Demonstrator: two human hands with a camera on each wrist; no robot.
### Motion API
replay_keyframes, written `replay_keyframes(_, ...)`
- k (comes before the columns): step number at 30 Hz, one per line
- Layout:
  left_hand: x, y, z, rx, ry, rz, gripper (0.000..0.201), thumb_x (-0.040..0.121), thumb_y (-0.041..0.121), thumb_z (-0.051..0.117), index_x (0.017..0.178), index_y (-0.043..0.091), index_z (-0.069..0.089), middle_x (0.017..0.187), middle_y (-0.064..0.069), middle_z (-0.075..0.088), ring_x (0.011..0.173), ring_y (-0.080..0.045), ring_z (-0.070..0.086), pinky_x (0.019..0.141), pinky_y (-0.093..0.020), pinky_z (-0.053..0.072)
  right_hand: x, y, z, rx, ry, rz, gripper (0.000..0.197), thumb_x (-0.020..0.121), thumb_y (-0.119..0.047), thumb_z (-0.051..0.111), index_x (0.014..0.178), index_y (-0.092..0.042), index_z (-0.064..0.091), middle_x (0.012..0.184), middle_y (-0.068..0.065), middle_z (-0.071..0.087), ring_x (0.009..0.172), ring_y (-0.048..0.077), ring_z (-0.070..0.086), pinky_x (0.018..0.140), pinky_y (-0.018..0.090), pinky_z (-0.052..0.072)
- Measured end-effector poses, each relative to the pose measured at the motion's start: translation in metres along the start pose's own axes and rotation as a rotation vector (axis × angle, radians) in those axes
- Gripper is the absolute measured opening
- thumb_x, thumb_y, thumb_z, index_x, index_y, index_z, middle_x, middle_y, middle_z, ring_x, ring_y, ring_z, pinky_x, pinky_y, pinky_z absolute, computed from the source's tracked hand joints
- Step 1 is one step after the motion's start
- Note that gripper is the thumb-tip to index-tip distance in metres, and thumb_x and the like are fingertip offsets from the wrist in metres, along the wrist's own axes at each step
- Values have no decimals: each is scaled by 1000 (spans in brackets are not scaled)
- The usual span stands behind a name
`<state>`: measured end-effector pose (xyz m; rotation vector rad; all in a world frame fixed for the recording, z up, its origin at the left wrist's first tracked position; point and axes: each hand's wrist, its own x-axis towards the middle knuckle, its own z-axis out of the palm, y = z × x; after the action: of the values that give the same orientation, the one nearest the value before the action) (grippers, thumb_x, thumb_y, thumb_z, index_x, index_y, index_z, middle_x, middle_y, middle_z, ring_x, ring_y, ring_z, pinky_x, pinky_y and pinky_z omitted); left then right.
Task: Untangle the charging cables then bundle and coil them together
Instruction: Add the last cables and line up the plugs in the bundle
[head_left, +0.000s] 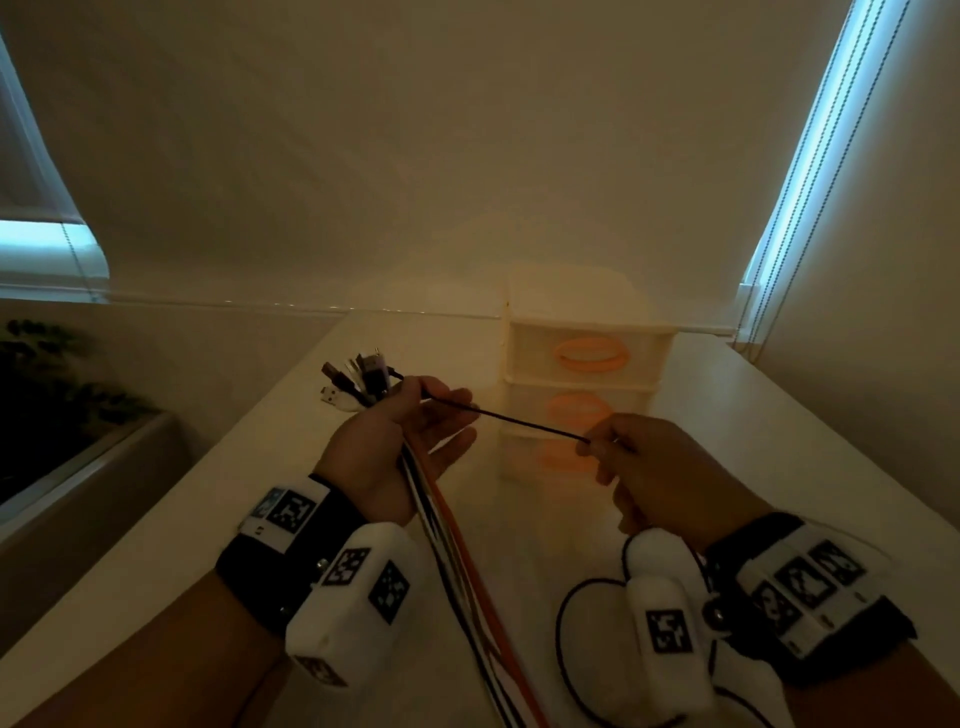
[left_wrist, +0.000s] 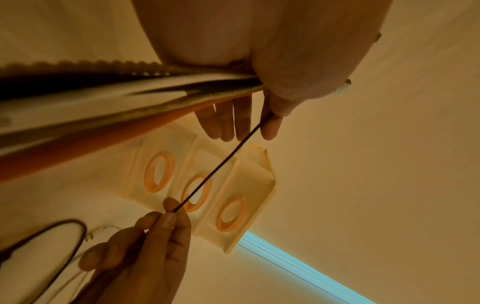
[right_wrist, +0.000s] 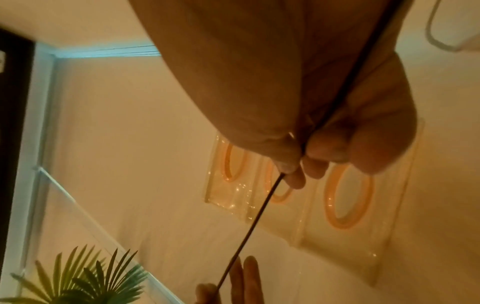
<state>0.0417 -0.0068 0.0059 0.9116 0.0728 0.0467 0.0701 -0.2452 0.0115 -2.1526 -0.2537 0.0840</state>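
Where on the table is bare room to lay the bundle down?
Bare table left of the left hand, toward the edge. Crowded: the drawer unit ahead, the black cable loops under the right hand.

Home: blinds (head_left: 810, 156), houseplant (head_left: 57, 384), drawers (head_left: 587, 358)

A thin black cable (head_left: 506, 418) stretches taut between the left hand (head_left: 400, 447) and the right hand (head_left: 649, 467), barring the gap between them at hand height — the desk (head_left: 519, 519) beneath it lies open. Straight ahead, close behind that cable, a cream drawer unit (head_left: 582, 379) with orange handles stands against the wall, blocking forward reach, while bare desk runs past it on the right. Near the body, the striped bundle of cables (head_left: 467, 582) slants down across the middle and a black loop (head_left: 563, 623) lies on the desk by the right wrist — both in the way of a low sweep.
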Motion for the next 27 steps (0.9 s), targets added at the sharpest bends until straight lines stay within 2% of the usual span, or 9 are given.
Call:
replay_keyframes(2,-1,0,2,-106,-55,-10,37,106,28,38,80,11,57,121,-18,68,120,-32,62,107,-49,43,6,-3,-9,-104,57,-5,19,100,-23,55,89,-15,68,79,5,63,54,16,51,50,28,44)
replay_keyframes(6,-4,2,8,-284,-125,13,36,107,27,34,78,12,50,124,-19,67,118,-32,64,109,-48,42,15,-6,-14,-303,191,-123,20,92,-38,64,82,-23,69,87,-4,66,84,16,62,79,33,51)
replay_keyframes(11,-11,17,9,-442,-134,34,31,102,21,43,74,11,53,80,-7,72,82,-22,74,77,-40,61,-1,-3,12,-250,-305,-96,23,97,-35,59,87,-26,77,81,-9,67,75,9,60,62,14,47)
replay_keyframes(15,-22,11,14,-90,-251,-197,22,91,22,48,71,13,50,61,-3,58,53,-19,62,58,-31,57,7,-4,-4,-321,-153,-66,26,99,-31,55,86,-18,74,80,-1,65,65,3,60,54,15,40)
replay_keyframes(17,-26,2,17,106,-353,-308,29,94,22,44,68,9,49,73,-15,68,65,-30,70,67,-41,61,10,-8,-3,-346,29,-179,26,97,-33,59,84,-15,73,81,2,68,70,9,62,57,18,42)
replay_keyframes(19,-24,-6,18,168,-412,-345,33,98,22,40,70,7,48,103,-31,69,96,-41,70,92,-53,55,5,-13,11,-213,230,-355,22,94,-30,64,82,-13,72,78,-2,69,72,5,62,58,12,42)
replay_keyframes(21,-19,-10,16,140,-370,-288,34,99,24,42,71,7,50,111,-30,66,105,-39,67,105,-52,46,-5,-21,27,-79,293,-510,14,92,-23,68,83,-14,72,74,-6,68,72,6,62,61,11,43)
replay_keyframes(24,-14,-8,14,10,-300,-183,32,99,30,43,76,10,53,102,-21,65,90,-31,65,91,-41,54,-16,-24,45,-87,74,-659,11,96,-17,64,98,-21,73,68,-15,63,69,2,62,65,11,44)
replay_keyframes(27,-11,-5,13,-188,-225,-111,35,104,31,39,78,12,51,122,-24,66,113,-33,66,92,-41,57,-16,-19,45,53,-243,-432,24,103,-21,51,121,-27,65,54,-7,57,50,4,52,52,14,39)
